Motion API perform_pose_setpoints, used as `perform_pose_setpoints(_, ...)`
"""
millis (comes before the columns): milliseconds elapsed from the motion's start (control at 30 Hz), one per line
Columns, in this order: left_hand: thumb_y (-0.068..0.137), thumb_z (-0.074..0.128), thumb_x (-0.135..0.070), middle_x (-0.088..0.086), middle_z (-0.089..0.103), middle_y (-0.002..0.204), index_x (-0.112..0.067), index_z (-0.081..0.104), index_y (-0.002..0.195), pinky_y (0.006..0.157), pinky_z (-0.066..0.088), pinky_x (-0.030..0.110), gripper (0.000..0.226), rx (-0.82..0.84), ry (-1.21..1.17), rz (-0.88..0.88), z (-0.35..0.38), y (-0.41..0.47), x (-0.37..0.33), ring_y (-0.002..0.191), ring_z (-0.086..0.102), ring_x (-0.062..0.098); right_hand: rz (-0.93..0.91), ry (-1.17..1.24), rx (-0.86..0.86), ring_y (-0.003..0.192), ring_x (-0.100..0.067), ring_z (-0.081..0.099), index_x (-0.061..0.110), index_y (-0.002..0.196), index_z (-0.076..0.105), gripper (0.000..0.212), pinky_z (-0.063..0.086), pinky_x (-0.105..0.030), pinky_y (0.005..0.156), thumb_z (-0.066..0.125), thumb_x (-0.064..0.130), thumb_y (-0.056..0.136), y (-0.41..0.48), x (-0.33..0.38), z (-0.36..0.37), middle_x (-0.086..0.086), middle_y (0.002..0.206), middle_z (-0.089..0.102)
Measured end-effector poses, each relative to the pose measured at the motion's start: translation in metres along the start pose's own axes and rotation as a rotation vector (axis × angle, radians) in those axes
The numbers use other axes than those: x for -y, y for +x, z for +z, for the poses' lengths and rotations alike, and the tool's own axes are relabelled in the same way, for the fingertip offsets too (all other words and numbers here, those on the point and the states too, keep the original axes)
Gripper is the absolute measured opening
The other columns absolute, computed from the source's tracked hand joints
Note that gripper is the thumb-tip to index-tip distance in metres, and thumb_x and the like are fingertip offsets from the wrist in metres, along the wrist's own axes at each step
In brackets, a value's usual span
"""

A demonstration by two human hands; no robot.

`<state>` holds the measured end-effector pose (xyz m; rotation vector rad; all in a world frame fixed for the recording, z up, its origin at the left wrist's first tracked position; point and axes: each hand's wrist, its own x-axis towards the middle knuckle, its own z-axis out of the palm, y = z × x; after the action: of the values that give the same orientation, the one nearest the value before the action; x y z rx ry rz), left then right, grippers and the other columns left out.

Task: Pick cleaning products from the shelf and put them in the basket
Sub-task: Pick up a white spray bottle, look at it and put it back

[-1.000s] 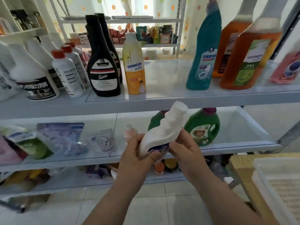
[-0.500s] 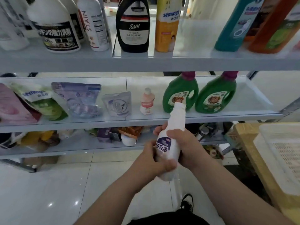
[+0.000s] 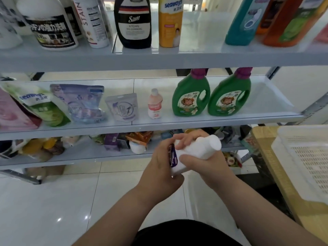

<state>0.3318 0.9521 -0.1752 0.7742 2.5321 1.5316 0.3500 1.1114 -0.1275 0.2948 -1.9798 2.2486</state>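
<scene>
Both hands hold a white bottle with a purple label, in front of the lower shelves. It lies tilted, its white cap pointing right and up. My left hand wraps the labelled base. My right hand grips the neck from below, fingers curled over the top. A white slatted basket sits at the right on a wooden table. What shows of the basket holds nothing.
A grey metal shelf carries several bottles on top. The middle level has two green detergent jugs, a small pink bottle and refill pouches. Clutter fills the bottom level. White tiled floor lies below.
The bottle came down from the middle shelf's height to the lowest level and tipped from upright to cap-right. My view dropped lower, and both hands kept their hold.
</scene>
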Motion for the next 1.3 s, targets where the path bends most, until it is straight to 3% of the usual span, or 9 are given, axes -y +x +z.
perform_pose_setpoints(100, 0.069, 0.063, -0.035, -0.037, 0.055, 0.112, -0.070, 0.025, 0.124, 0.063, 0.046, 0.013, 0.076, 0.175, -0.069, -0.130, 0.012, 0.008, -0.018, 0.097, 0.061, -0.001, 0.045, 0.009, -0.108, 0.088, -0.027, 0.068, 0.025, 0.080, 0.069, 0.011, 0.056, -0.045, 0.080, 0.078, 0.025, 0.072, 0.001, 0.008, -0.029, -0.014, 0.085, 0.070)
perform_pose_setpoints(200, 0.067, 0.060, -0.042, -0.027, 0.064, 0.109, -0.074, 0.048, 0.112, 0.073, 0.057, 0.023, 0.056, 0.224, -0.317, -0.246, 0.039, 0.014, -0.033, 0.097, 0.064, 0.000, 0.184, -0.066, -0.198, 0.079, -0.023, 0.071, 0.029, 0.083, 0.074, 0.018, 0.059, -0.038, 0.070, 0.074, 0.044, 0.072, 0.004, 0.014, -0.065, -0.010, 0.087, 0.076)
perform_pose_setpoints(367, 0.067, 0.054, -0.046, -0.007, 0.075, 0.098, -0.055, 0.070, 0.095, 0.061, 0.058, 0.030, 0.034, 0.100, -0.625, -0.580, 0.091, 0.030, -0.067, 0.088, 0.074, 0.017, 0.490, 0.231, -0.223, 0.086, -0.025, 0.077, 0.007, 0.121, 0.056, 0.043, 0.061, -0.035, 0.066, 0.070, 0.029, 0.087, 0.011, 0.014, -0.119, -0.015, 0.101, 0.078)
perform_pose_setpoints(567, 0.097, 0.052, -0.058, 0.030, 0.069, 0.095, -0.011, 0.068, 0.112, 0.038, 0.041, 0.024, 0.051, 0.077, -0.974, -0.945, 0.138, 0.046, -0.098, 0.076, 0.066, 0.043, 0.555, 0.780, -0.183, 0.080, -0.030, 0.071, 0.006, 0.108, 0.060, 0.026, 0.062, -0.042, 0.078, 0.061, 0.027, 0.094, 0.001, 0.005, -0.159, -0.016, 0.087, 0.069)
perform_pose_setpoints(733, 0.098, 0.043, -0.068, 0.012, 0.064, 0.071, -0.011, 0.066, 0.096, 0.033, 0.030, 0.014, 0.062, 0.205, -1.311, -1.055, 0.163, 0.055, -0.116, 0.047, 0.062, 0.026, 0.594, 0.674, -0.136, 0.079, -0.028, 0.071, 0.013, 0.113, 0.051, 0.037, 0.060, -0.039, 0.072, 0.052, 0.048, 0.100, -0.009, -0.002, -0.181, -0.010, 0.083, 0.068)
perform_pose_setpoints(1000, 0.068, 0.075, -0.070, 0.009, 0.072, 0.121, -0.028, 0.055, 0.135, 0.072, 0.063, 0.051, 0.082, 0.156, -0.812, -0.821, 0.193, 0.069, -0.114, 0.103, 0.073, 0.032, 0.552, -0.007, -0.261, 0.090, -0.015, 0.071, 0.034, 0.115, 0.058, 0.062, 0.061, -0.041, 0.083, 0.077, 0.064, 0.064, -0.004, -0.007, -0.222, 0.004, 0.104, 0.071)
perform_pose_setpoints(1100, 0.076, 0.071, -0.066, -0.004, 0.074, 0.115, -0.046, 0.057, 0.120, 0.088, 0.061, 0.054, 0.050, -0.013, -0.496, -0.738, 0.204, 0.070, -0.101, 0.102, 0.074, 0.021, 0.548, -0.009, -0.221, 0.095, -0.017, 0.072, 0.037, 0.116, 0.056, 0.038, 0.061, -0.037, 0.078, 0.072, 0.054, 0.086, -0.004, -0.010, -0.234, 0.005, 0.104, 0.072)
perform_pose_setpoints(1167, 0.093, 0.063, -0.052, 0.000, 0.077, 0.108, -0.039, 0.062, 0.117, 0.074, 0.063, 0.051, 0.027, -0.074, -0.648, -0.799, 0.204, 0.070, -0.097, 0.093, 0.077, 0.023, 0.591, 0.102, -0.227, 0.085, -0.018, 0.075, 0.031, 0.117, 0.059, 0.019, 0.062, -0.035, 0.070, 0.063, 0.039, 0.100, -0.003, -0.009, -0.239, 0.002, 0.098, 0.075)
perform_pose_setpoints(1300, 0.075, 0.070, -0.069, -0.001, 0.078, 0.103, -0.038, 0.060, 0.121, 0.053, 0.058, 0.035, 0.057, -0.015, -0.673, -0.752, 0.198, 0.067, -0.093, 0.084, 0.077, 0.023, 0.545, 0.038, -0.193, 0.086, -0.014, 0.073, 0.026, 0.119, 0.059, 0.016, 0.062, -0.035, 0.076, 0.059, 0.030, 0.104, -0.003, -0.009, -0.237, 0.003, 0.102, 0.075)
